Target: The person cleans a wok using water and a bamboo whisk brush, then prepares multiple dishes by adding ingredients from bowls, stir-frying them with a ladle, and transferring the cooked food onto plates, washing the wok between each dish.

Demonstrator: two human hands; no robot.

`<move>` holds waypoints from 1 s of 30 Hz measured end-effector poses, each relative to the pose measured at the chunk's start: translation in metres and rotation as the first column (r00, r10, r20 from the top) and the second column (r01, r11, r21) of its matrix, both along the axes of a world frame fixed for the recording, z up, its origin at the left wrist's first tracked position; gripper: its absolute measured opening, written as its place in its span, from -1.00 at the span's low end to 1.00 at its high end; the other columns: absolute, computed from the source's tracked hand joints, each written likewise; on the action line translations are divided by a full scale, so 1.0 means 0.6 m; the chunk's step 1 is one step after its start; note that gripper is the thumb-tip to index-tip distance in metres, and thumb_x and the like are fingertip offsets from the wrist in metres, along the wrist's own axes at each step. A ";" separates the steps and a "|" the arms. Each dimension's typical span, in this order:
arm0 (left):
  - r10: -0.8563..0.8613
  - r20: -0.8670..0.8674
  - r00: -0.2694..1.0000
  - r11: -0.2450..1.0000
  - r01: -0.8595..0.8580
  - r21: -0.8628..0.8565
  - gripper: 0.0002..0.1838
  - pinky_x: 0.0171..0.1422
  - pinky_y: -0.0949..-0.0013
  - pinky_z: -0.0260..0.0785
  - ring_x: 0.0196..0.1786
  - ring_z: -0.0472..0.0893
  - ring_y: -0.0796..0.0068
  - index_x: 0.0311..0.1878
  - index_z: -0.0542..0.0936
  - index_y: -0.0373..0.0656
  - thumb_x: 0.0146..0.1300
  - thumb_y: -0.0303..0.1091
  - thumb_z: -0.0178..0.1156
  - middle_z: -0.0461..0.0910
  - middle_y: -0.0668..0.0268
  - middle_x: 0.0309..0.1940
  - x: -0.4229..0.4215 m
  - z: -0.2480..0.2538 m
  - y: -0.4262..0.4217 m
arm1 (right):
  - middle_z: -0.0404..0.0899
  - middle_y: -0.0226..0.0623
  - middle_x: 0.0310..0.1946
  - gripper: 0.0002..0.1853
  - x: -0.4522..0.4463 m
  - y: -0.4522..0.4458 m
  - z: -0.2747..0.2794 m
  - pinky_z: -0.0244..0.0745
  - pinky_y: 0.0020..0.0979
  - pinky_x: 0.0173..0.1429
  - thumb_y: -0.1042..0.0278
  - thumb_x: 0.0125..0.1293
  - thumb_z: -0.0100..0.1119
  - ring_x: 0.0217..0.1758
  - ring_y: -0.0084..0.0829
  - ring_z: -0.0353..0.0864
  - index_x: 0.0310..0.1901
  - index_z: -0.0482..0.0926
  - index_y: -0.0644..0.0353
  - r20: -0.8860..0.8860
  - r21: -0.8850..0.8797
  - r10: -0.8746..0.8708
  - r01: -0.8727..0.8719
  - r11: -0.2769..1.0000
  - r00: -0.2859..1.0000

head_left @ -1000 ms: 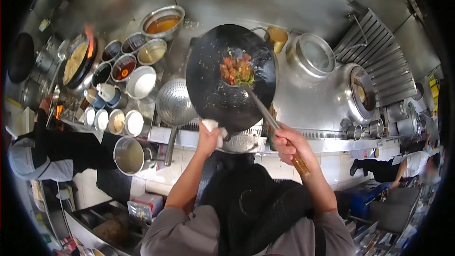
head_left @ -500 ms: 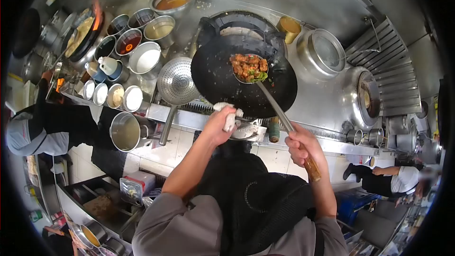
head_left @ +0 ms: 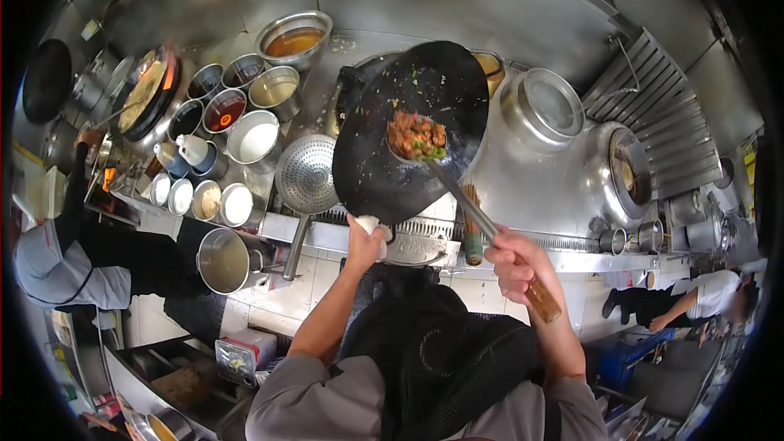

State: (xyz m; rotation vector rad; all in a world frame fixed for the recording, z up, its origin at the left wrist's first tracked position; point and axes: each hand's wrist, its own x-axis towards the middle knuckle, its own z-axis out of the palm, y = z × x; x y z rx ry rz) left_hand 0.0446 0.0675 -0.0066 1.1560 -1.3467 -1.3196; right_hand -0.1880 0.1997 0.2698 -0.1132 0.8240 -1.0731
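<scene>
The wok in my left hand has tilted since a moment ago, its far edge now tipped up.

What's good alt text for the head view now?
A person's left hand grips a white cloth at the near edge of a tilted black wok; the right hand holds a ladle of browned food across it. A perforated strainer lies beside the wok.

Head view: you are looking forward and down.
Hands: you are seeing them near, below.
Counter: you are facing it.
</scene>
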 end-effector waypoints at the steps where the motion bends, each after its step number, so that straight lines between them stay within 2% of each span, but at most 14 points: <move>1: 0.004 -0.037 0.999 0.997 -0.001 0.081 -0.43 0.11 0.27 0.43 -0.01 0.55 0.32 0.21 0.22 -0.27 0.12 -0.54 0.15 0.51 0.15 -0.04 -0.007 0.031 0.004 | 0.24 -0.61 -0.56 -0.78 -0.001 0.000 -0.015 0.11 -0.68 -0.83 0.37 0.51 -0.09 -0.78 -0.84 0.20 0.13 0.37 0.10 0.128 -0.055 -0.020 0.028 0.998 0.992; 4: 0.091 -0.224 0.970 0.957 -0.023 0.289 -0.66 -0.25 0.32 0.48 -0.23 0.54 0.45 0.01 0.35 -0.19 0.15 -0.52 0.13 0.48 0.26 -0.23 -0.039 0.094 -0.006 | 0.25 -0.58 -0.55 -0.70 0.004 0.006 -0.024 0.16 -0.67 -0.83 0.39 0.52 -0.12 -0.78 -0.83 0.21 0.22 0.38 0.14 0.230 -0.041 -0.079 0.090 0.995 0.970; 6: -0.034 -0.421 0.906 0.833 0.258 0.489 -0.80 -0.46 0.35 0.42 -0.40 0.55 0.41 -0.11 0.44 -0.17 0.19 -0.45 0.11 0.49 0.29 -0.34 -0.030 0.120 -0.037 | 0.25 -0.56 -0.54 -0.66 0.003 0.013 -0.032 0.17 -0.67 -0.83 0.40 0.52 -0.12 -0.78 -0.83 0.20 0.27 0.37 0.15 0.273 -0.022 -0.093 0.103 0.994 0.958; 7: 0.047 -0.457 0.888 0.729 0.283 0.624 -0.88 -0.61 0.36 0.32 -0.51 0.53 0.38 -0.18 0.48 -0.14 0.23 -0.39 0.11 0.52 0.30 -0.40 -0.029 0.139 -0.037 | 0.24 -0.57 -0.54 -0.67 0.003 0.014 -0.029 0.16 -0.67 -0.83 0.39 0.51 -0.11 -0.78 -0.83 0.20 0.26 0.38 0.15 0.219 -0.015 -0.098 0.104 0.994 0.971; 11: 0.097 -0.605 0.791 0.583 0.447 0.678 -0.87 -0.55 0.42 0.32 -0.44 0.56 0.35 -0.15 0.49 -0.10 0.26 -0.34 0.14 0.57 0.27 -0.37 -0.041 0.119 -0.023 | 0.26 -0.59 -0.56 -0.67 0.012 0.018 -0.016 0.13 -0.67 -0.80 0.35 0.48 -0.02 -0.78 -0.83 0.18 0.22 0.35 0.14 -0.047 0.017 -0.078 0.079 0.997 0.996; 14: 0.176 -0.536 0.825 0.587 0.350 0.731 -0.88 -0.53 0.43 0.32 -0.42 0.56 0.35 -0.17 0.50 -0.09 0.27 -0.33 0.15 0.58 0.26 -0.35 -0.059 0.114 -0.025 | 0.29 -0.58 -0.55 -0.68 0.008 0.020 -0.023 0.14 -0.65 -0.78 0.34 0.46 0.02 -0.77 -0.81 0.18 0.19 0.32 0.15 -0.171 0.022 -0.039 0.043 0.999 0.984; 16: 0.116 -0.560 0.820 0.652 0.363 0.666 -0.81 -0.47 0.39 0.37 -0.34 0.57 0.39 -0.08 0.45 -0.10 0.24 -0.39 0.14 0.57 0.26 -0.24 -0.061 0.100 -0.027 | 0.31 -0.57 -0.55 -0.69 0.002 0.019 -0.029 0.15 -0.64 -0.77 0.34 0.46 0.03 -0.77 -0.80 0.19 0.17 0.31 0.16 -0.209 0.021 -0.018 0.023 1.000 0.978; 18: 0.147 -0.415 0.898 0.930 0.017 0.367 -0.58 -0.22 0.28 0.46 -0.23 0.55 0.45 0.10 0.35 -0.17 0.18 -0.44 0.20 0.52 0.28 -0.23 -0.070 0.038 -0.018 | 0.32 -0.56 -0.54 -0.78 -0.008 0.019 -0.039 0.16 -0.63 -0.76 0.36 0.45 0.03 -0.77 -0.79 0.20 0.06 0.34 0.15 -0.213 0.072 0.011 0.005 0.997 0.977; 19: 0.041 -0.353 0.935 0.977 0.036 0.209 -0.30 0.03 0.31 0.46 -0.06 0.54 0.39 0.35 0.13 -0.26 0.17 -0.46 0.21 0.51 0.17 -0.03 -0.055 -0.026 -0.024 | 0.30 -0.58 -0.55 -0.73 -0.016 0.018 -0.050 0.19 -0.60 -0.79 0.37 0.47 -0.01 -0.77 -0.78 0.20 0.16 0.32 0.06 -0.191 0.110 0.015 0.006 0.994 0.981; 20: 0.011 -0.145 0.989 0.989 0.012 0.150 -0.17 0.20 0.31 0.40 0.09 0.52 0.28 0.44 0.01 -0.34 0.17 -0.42 0.23 0.47 0.04 0.11 -0.039 -0.077 -0.028 | 0.30 -0.58 -0.55 -0.73 -0.015 0.014 -0.047 0.19 -0.60 -0.79 0.37 0.47 -0.01 -0.77 -0.78 0.20 0.16 0.32 0.06 -0.197 0.090 0.005 0.012 0.996 0.980; 21: -0.038 -0.108 0.993 0.988 0.054 0.147 -0.09 0.31 0.29 0.32 0.18 0.49 0.20 0.48 -0.09 -0.39 0.18 -0.42 0.23 0.42 -0.03 0.22 -0.027 -0.091 -0.031 | 0.32 -0.57 -0.54 -0.81 -0.013 0.008 -0.043 0.18 -0.62 -0.75 0.37 0.45 0.02 -0.73 -0.79 0.22 0.03 0.32 0.08 -0.213 0.089 0.006 0.013 0.996 0.977; 24: -0.024 -0.044 0.999 0.999 0.024 -0.022 -0.23 0.35 0.22 0.27 0.18 0.48 0.13 0.37 0.08 -0.36 0.12 -0.49 0.22 0.44 -0.04 0.15 -0.005 -0.088 -0.030 | 0.33 -0.57 -0.53 -0.87 -0.014 -0.003 -0.023 0.18 -0.64 -0.68 0.37 0.42 0.07 -0.67 -0.81 0.27 -0.14 0.30 0.09 -0.220 0.046 0.017 -0.007 0.999 0.975; 28: 0.014 -0.003 1.000 0.996 -0.014 -0.091 -0.31 0.33 0.21 0.28 0.16 0.48 0.09 0.31 0.13 -0.35 0.10 -0.52 0.17 0.45 -0.05 0.10 0.001 -0.077 -0.019 | 0.32 -0.57 -0.53 -0.78 -0.023 -0.015 0.021 0.17 -0.65 -0.74 0.38 0.43 0.06 -0.72 -0.82 0.25 0.04 0.34 0.15 -0.189 -0.011 0.014 -0.016 1.000 0.982; 30: 0.016 -0.005 1.000 1.000 -0.016 0.008 -0.33 0.31 0.20 0.29 0.14 0.49 0.07 0.30 0.14 -0.34 0.11 -0.51 0.14 0.45 -0.05 0.07 -0.006 -0.047 -0.014 | 0.31 -0.58 -0.53 -0.69 -0.031 -0.029 0.029 0.14 -0.65 -0.77 0.36 0.44 0.05 -0.75 -0.82 0.23 0.15 0.33 0.15 -0.218 -0.081 -0.034 0.016 0.997 0.975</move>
